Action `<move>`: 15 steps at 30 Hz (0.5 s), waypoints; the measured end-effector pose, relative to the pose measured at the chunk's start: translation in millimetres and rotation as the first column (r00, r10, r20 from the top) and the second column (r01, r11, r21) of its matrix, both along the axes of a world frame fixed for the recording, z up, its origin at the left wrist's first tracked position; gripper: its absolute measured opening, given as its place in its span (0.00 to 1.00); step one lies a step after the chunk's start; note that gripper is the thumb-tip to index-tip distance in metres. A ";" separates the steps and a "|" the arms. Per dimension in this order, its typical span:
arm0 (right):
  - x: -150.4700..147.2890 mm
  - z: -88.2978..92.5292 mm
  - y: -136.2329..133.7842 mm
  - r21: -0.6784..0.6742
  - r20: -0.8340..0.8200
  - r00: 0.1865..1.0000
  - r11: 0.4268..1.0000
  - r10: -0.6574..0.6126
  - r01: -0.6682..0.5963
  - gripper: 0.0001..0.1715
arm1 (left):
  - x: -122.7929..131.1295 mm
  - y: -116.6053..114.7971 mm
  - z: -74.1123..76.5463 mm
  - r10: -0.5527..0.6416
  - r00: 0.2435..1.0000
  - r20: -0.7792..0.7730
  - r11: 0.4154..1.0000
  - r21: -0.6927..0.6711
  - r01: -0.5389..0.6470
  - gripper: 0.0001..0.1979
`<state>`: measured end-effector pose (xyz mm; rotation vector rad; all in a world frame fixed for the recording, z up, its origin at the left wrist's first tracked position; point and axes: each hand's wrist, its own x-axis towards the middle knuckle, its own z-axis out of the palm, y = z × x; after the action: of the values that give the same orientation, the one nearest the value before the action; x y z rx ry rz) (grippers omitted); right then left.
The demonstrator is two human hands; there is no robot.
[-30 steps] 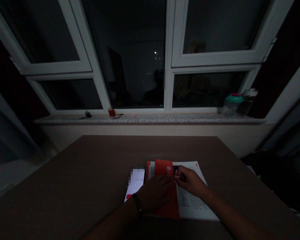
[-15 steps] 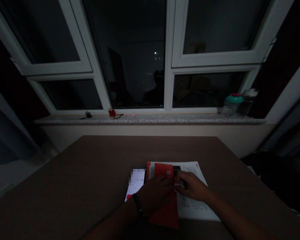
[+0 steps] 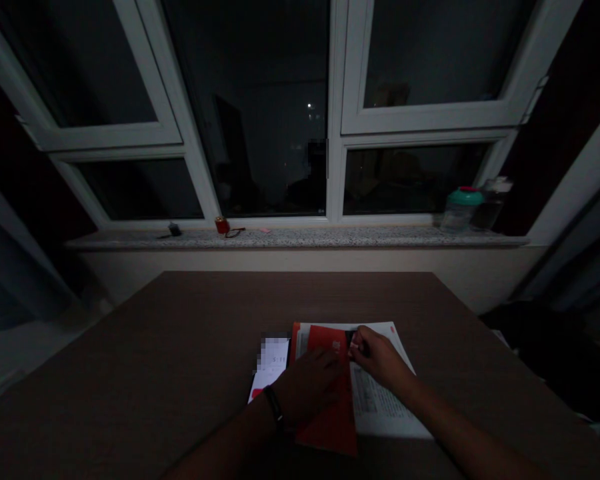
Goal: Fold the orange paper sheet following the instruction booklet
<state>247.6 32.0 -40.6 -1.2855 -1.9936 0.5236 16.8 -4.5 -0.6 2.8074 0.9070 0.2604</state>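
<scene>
A red folded sheet or cover [image 3: 333, 430] lies over the left part of a white printed booklet [image 3: 387, 407] on the table. My left hand [image 3: 307, 383] rests flat on the red sheet, fingers stretched out, with a dark band at the wrist. At the red sheet's upper right edge, my right hand [image 3: 377, 357] is closed in a pinch. Something small and pale shows at its fingertips, too dim to name. Left of the booklet lies a phone [image 3: 269, 373] with its screen lit, partly behind my left forearm.
The brown table [image 3: 195, 333] reaches to the wall under a window. On the stone sill [image 3: 300, 237] stand a small red object [image 3: 222, 225], a small dark object [image 3: 174, 230], a jar with a teal lid [image 3: 463, 210] and a clear bottle [image 3: 495, 200].
My right hand has moved a little up along the red sheet's edge, away from me. My left hand stays nearly in place on the red sheet.
</scene>
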 end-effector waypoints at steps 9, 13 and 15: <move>2.4 2.9 -5.3 -0.008 -0.023 0.990 0.990 0.142 -0.143 0.07 | -2.9 -2.0 5.5 0.044 0.999 -0.018 0.999 -0.001 -0.044 0.28; 2.6 6.9 -10.1 -0.015 0.018 0.968 0.968 0.250 -0.249 0.10 | -2.7 -2.8 2.8 0.040 0.999 -0.015 0.999 0.009 -0.040 0.29; 2.2 7.1 -10.4 -0.010 0.037 0.964 0.964 0.264 -0.264 0.10 | -2.0 -2.6 2.1 0.041 0.999 -0.013 0.999 0.013 -0.041 0.28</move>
<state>249.7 21.7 -33.5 -1.0438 -2.2121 0.6341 14.8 -7.1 1.5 2.8075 0.9695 0.2541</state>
